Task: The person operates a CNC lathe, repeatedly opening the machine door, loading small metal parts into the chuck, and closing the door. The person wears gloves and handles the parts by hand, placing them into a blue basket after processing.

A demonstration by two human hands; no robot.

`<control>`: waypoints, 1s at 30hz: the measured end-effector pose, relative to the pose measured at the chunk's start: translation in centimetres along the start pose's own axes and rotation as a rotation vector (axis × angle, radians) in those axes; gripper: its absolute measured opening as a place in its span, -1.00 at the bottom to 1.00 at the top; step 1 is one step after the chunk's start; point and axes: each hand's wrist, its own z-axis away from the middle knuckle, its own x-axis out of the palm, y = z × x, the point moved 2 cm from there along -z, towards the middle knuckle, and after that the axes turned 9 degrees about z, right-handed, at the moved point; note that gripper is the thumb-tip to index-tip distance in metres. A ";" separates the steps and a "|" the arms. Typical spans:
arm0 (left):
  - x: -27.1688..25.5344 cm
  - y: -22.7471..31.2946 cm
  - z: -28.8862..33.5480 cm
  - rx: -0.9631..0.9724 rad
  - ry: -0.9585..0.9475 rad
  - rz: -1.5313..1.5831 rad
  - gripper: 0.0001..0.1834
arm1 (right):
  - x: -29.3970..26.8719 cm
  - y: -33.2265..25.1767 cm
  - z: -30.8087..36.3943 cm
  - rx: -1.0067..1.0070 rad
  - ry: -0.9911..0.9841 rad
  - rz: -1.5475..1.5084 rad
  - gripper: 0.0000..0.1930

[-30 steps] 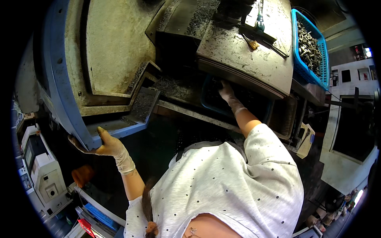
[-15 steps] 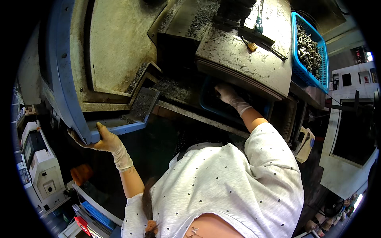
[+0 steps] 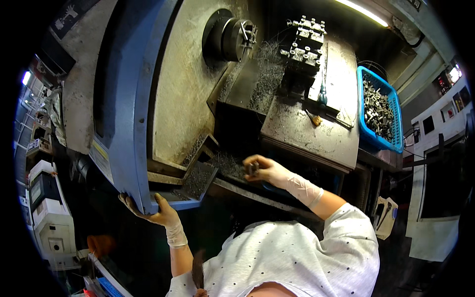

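Observation:
My left hand [image 3: 168, 218], in a pale glove, has its fingers wrapped round the lower corner of the lathe's blue frame [image 3: 136, 185]. My right hand [image 3: 269, 172], also gloved, is raised over the chip-strewn trough in front of the machine. Its thumb and fingers are closed on a small dark metal part [image 3: 253, 169], whose exact kind I cannot make out. Farther away, the round chuck [image 3: 232, 39] sits on the pale headstock wall. A block of tool holders [image 3: 307, 47] stands to the right of the chuck.
A blue plastic basket [image 3: 383, 143] of small metal parts stands at the right. On the metal cover plate [image 3: 302, 131] lie a green-handled screwdriver [image 3: 322, 94] and a small brush [image 3: 315, 120]. Metal chips [image 3: 267, 74] coat the bed. A blue bin [image 3: 269, 187] is partly hidden under my right forearm.
My right hand has come up and left out of the bin under the cover plate, now with a metal part in it. The view has shifted to show the chuck. My left hand keeps its hold.

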 end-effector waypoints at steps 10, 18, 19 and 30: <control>0.3 0.5 -0.1 0.010 0.008 -0.014 -0.37 | -12.1 -17.4 -17.5 -0.610 0.994 0.060 -0.83; -0.3 -0.3 0.3 0.052 0.015 -0.057 -0.43 | -15.0 -18.4 -18.8 -0.647 0.944 0.106 -0.81; -0.3 -0.4 0.4 0.034 0.024 -0.054 -0.44 | -14.8 -18.8 -18.6 -0.577 0.906 0.090 -0.81; -0.9 -1.3 1.7 -0.078 0.005 -0.069 -0.43 | -14.7 -18.4 -19.0 -0.403 0.820 0.045 -0.84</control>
